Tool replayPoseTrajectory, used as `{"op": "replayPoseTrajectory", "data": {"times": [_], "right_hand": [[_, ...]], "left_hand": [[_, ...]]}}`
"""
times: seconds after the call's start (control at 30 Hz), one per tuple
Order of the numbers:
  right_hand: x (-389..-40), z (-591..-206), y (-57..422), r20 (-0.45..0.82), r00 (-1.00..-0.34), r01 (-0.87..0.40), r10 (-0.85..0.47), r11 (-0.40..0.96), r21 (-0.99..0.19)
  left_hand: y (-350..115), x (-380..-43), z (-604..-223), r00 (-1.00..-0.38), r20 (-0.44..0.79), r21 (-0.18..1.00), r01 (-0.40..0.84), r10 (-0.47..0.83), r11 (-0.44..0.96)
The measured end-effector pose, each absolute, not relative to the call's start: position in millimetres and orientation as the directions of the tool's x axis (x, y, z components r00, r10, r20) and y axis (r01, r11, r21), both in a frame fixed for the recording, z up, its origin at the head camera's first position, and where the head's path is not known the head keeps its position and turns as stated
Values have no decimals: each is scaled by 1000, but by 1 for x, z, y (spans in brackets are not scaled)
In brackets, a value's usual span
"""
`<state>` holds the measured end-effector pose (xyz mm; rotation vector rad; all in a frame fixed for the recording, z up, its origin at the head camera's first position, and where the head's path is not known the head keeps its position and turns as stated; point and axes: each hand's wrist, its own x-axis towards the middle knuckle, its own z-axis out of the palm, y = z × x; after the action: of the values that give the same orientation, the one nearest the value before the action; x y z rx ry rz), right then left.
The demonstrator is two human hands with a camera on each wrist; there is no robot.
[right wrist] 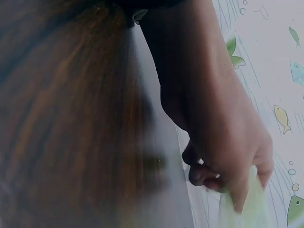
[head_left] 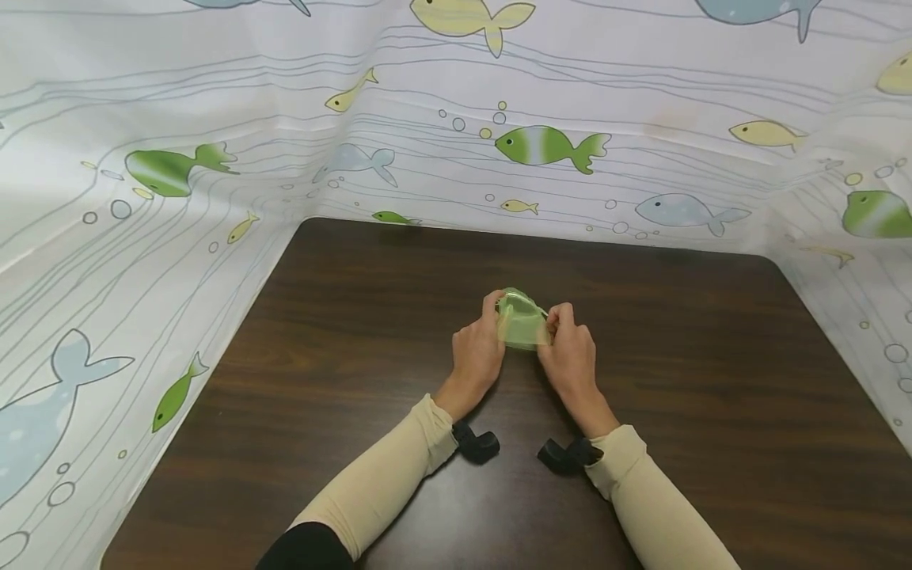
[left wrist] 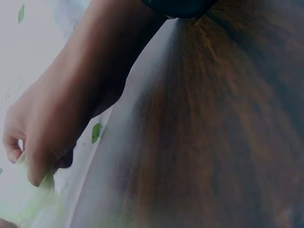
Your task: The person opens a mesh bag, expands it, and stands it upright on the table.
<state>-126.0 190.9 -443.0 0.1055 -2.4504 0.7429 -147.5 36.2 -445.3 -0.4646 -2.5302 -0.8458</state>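
Observation:
Between the two hands a thin, see-through green plastic piece (head_left: 522,323) is stretched above the table, glossy at its top and bag-like in shape. My left hand (head_left: 479,348) pinches its left edge. Its upper right edge is pinched by my right hand (head_left: 572,348), thumb and fingers curled in. In the left wrist view the left hand (left wrist: 47,128) has a green corner between finger and thumb. The right wrist view shows the right hand (right wrist: 232,147) with the pale green film (right wrist: 251,204) hanging from its fingertips, blurred there.
A dark wood-grain table (head_left: 342,317) lies under both arms. Around its back and sides hangs a white curtain (head_left: 442,170) printed with fish. Each wrist wears a black strap-on camera mount, such as the left mount (head_left: 476,445), low over the table.

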Motion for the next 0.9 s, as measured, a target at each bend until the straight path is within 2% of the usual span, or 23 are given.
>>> {"op": "replayPoseTrajectory", "data": {"times": [0.27, 0.4, 0.53, 0.67, 0.8, 0.9], "right_hand": [[-127, -444, 194, 664, -748, -288, 17, 893, -347], [-127, -445, 194, 699, -715, -294, 10, 902, -314], [-127, -445, 193, 717, -697, -280, 27, 910, -306], [-128, -447, 196, 725, -688, -256, 34, 923, -286], [-128, -447, 200, 731, -681, -251, 25, 931, -266], [-128, -445, 202, 711, -703, -291, -5, 914, -281]], "left_hand": [[38, -146, -444, -803, 547, 318, 461, 237, 829], [37, -146, -444, -800, 568, 330, 437, 194, 837], [36, -146, -443, -826, 546, 389, 398, 141, 831], [36, -146, -443, -852, 490, 395, 407, 185, 824], [37, -144, -441, -826, 508, 336, 451, 243, 827], [38, -144, -440, -791, 559, 301, 472, 248, 829]]}}
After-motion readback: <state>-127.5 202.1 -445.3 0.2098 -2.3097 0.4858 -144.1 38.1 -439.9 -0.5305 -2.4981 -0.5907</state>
